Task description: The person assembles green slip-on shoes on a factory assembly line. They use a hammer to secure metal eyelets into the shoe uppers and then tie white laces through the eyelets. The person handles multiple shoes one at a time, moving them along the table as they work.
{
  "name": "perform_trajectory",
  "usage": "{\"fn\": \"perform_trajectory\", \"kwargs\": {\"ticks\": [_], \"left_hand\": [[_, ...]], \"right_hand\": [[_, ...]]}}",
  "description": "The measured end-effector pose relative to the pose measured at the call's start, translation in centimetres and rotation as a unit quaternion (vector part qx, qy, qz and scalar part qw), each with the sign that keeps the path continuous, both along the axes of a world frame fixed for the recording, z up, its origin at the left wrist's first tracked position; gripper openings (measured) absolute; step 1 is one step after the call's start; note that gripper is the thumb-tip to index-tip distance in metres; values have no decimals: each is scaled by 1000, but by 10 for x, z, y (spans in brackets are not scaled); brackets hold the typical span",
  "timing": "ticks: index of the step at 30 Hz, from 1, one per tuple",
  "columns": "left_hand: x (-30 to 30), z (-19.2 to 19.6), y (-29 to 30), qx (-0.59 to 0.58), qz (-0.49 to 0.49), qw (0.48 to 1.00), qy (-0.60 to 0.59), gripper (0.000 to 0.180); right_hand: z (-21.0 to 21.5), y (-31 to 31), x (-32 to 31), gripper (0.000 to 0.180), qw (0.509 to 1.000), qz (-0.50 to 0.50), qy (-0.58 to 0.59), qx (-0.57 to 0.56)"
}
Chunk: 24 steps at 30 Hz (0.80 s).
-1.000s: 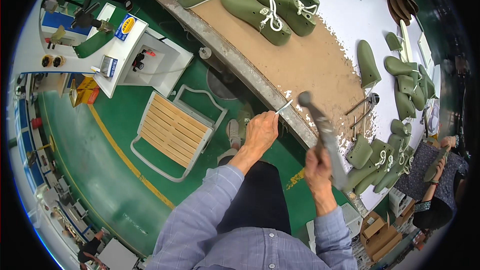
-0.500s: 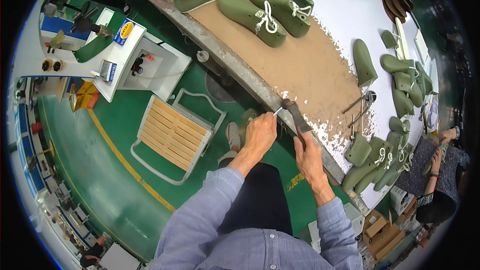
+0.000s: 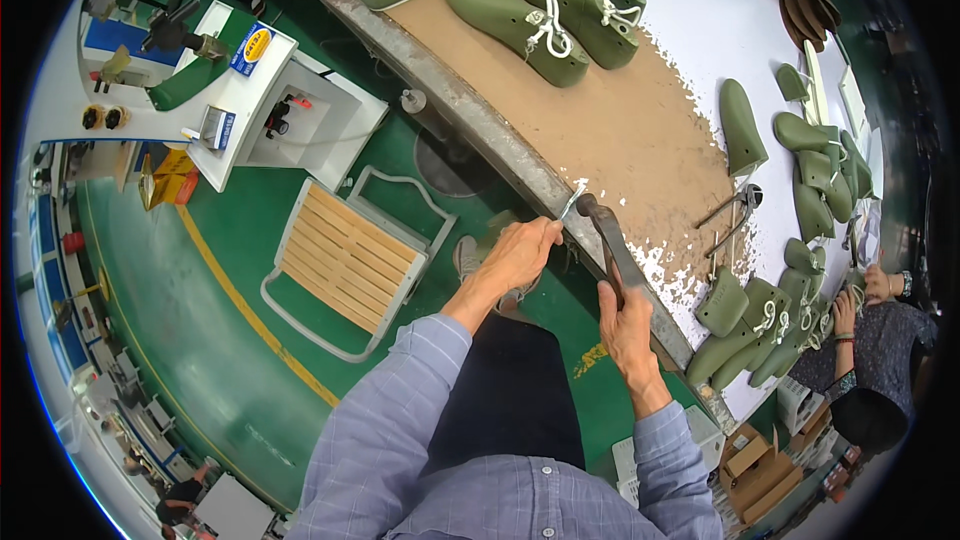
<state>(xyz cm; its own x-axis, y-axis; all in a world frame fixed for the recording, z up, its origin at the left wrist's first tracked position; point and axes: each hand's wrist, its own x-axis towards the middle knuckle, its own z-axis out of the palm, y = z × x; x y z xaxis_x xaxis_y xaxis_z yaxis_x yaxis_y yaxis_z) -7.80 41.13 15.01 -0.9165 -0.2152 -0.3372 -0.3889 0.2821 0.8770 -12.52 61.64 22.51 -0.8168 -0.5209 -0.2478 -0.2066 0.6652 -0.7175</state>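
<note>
My left hand (image 3: 518, 256) pinches a thin white cord-like piece (image 3: 571, 203), which lies across the metal edge of the workbench (image 3: 500, 146). My right hand (image 3: 627, 328) is wrapped round the handle of a hammer (image 3: 615, 245). The hammer's dark head is close beside the white piece, over the bench edge; whether they touch I cannot tell. Farther along the bench lies a green shoe last (image 3: 517, 29) with a white cord tied through it, next to others like it. A pair of pincers (image 3: 745, 202) rests to the right of the hammer.
More green lasts (image 3: 765, 310) crowd the bench's right side, with a single last (image 3: 741, 127) nearby. White flakes (image 3: 655, 268) litter the bench near its edge. A slatted chair (image 3: 350, 256) stands on the green floor at left. Another person (image 3: 875, 350) works at far right.
My right hand has drawn down and to the right, and more of the hammer handle shows. My left hand has shifted slightly right, still pinching the white piece. The whole view has moved a little.
</note>
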Motion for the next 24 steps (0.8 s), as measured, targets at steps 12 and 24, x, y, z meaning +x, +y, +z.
{"fn": "perform_trajectory", "kwargs": {"ticks": [12,24], "left_hand": [[13,7,13,-71,11,997,-3,19],[-1,-9,4,76,87,993,-15,46]], "right_hand": [[-20,-8,6,36,998,-13,-48,44],[7,-6,12,42,1000,-25,-14,3]]}}
